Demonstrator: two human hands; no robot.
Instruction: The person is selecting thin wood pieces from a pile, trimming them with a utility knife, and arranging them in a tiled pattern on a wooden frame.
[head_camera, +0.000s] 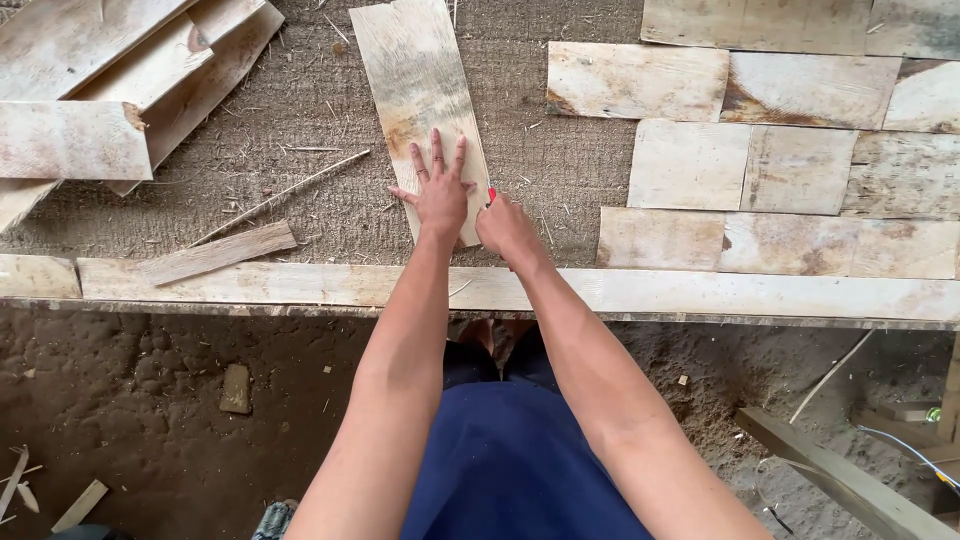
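A rough brown mat (300, 120) covers the work surface across the upper half of the frame, littered with splinters and straw. A long plank (700, 293) runs along its near edge, left to right through the middle of the frame. Below it lies bare dirt floor (150, 420) with a few wood scraps.

Just above the centre, a thin veneer sheet (415, 80) lies flat on the mat, its long side running up and slightly left. The left hand (440, 195) presses on the sheet's lower end, palm down, fingers spread and straight, grasping nothing. The right hand (508, 230) sits just beside it at the sheet's lower right edge, curled closed around a small red tool (491, 195), of which only a tip shows; what kind of tool it is cannot be told. Both forearms reach up from the bottom of the frame over dark blue clothing.

At the upper right, more veneer pieces (800, 170) lie flat in rows, edge to edge like tiles. At the upper left, a loose stack of sheets (110, 80) overlaps at angles. A short wood strip (215, 252) lies near the plank at left of centre, with a thin stick (280, 195) slanting above it. At the lower right, a grey beam (850, 480) angles across the dirt.
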